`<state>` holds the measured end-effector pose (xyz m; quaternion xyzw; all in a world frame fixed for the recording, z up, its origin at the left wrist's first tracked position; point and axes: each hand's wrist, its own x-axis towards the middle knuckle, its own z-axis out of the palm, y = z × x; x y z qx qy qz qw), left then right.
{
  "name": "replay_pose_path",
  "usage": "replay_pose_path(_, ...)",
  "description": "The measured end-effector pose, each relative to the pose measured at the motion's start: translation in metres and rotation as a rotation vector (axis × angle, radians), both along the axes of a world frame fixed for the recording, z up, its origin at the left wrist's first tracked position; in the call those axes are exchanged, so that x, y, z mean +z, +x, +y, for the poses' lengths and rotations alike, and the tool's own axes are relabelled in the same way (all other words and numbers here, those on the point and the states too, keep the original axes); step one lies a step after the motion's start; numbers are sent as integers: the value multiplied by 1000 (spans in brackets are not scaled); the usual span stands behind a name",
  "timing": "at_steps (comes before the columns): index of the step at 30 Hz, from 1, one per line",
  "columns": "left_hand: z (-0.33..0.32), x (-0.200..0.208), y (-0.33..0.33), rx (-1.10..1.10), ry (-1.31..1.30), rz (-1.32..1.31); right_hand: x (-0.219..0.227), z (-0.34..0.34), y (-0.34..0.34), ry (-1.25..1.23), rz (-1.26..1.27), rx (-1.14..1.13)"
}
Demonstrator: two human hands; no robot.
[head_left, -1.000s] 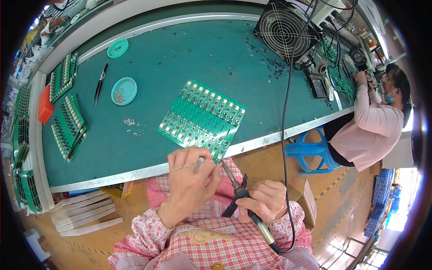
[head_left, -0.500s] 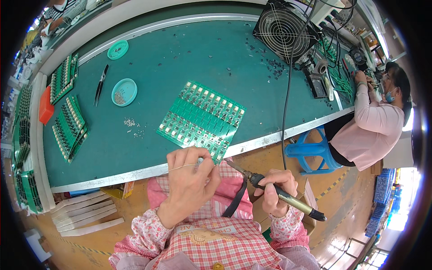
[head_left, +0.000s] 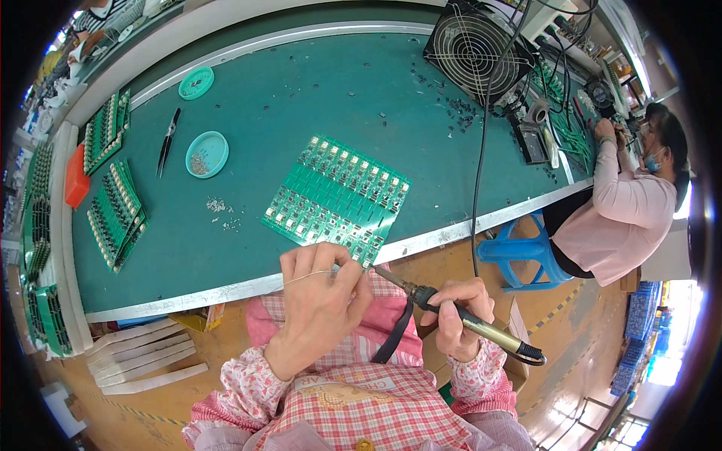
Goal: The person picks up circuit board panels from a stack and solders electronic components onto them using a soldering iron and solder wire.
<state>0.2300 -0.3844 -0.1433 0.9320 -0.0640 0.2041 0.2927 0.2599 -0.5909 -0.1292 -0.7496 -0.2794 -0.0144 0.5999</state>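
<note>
A green circuit board (head_left: 337, 197) with rows of small white and black parts lies at the table's front edge, its near corner jutting past it. My left hand (head_left: 316, 304) is closed in a pinch at that corner. A thin silvery solder wire (head_left: 310, 276) curves across its fingers; the fingertips partly hide where it ends. My right hand (head_left: 460, 316) is wrapped round the handle of a soldering iron (head_left: 496, 339). The iron's tip points left and meets or nearly meets the board's near corner, beside my left fingertips.
Left on the green table (head_left: 248, 98) are stacked boards (head_left: 119, 214), tweezers (head_left: 168, 143), a dish (head_left: 218, 154) of small parts, a green lid (head_left: 197, 83) and a red box (head_left: 76, 177). A fan (head_left: 474, 49) stands back right; a cable (head_left: 479, 180) hangs down. A person (head_left: 628, 192) works at right.
The soldering iron and my right hand have shifted slightly left and up, bringing the tip closer to the board's corner. My left hand has moved a little; the board stays put.
</note>
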Motion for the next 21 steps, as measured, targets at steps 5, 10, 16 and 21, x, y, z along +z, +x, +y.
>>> replay_pose_path(5, 1, 0, 0, -9, 6, 0, 0, 1, -3, -14, -18, -25)
replay_pose_path(10, 7, -6, -7, -18, -85, -24, -3, -2, -8, -7, -80, -92)
replay_pose_path(16, 7, -7, -16, -32, -101, -59, -14, -2, -15, 64, -106, -246)
replay_pose_path(21, 5, 2, -24, -143, -73, -93, -22, 0, -8, 9, -309, -149)
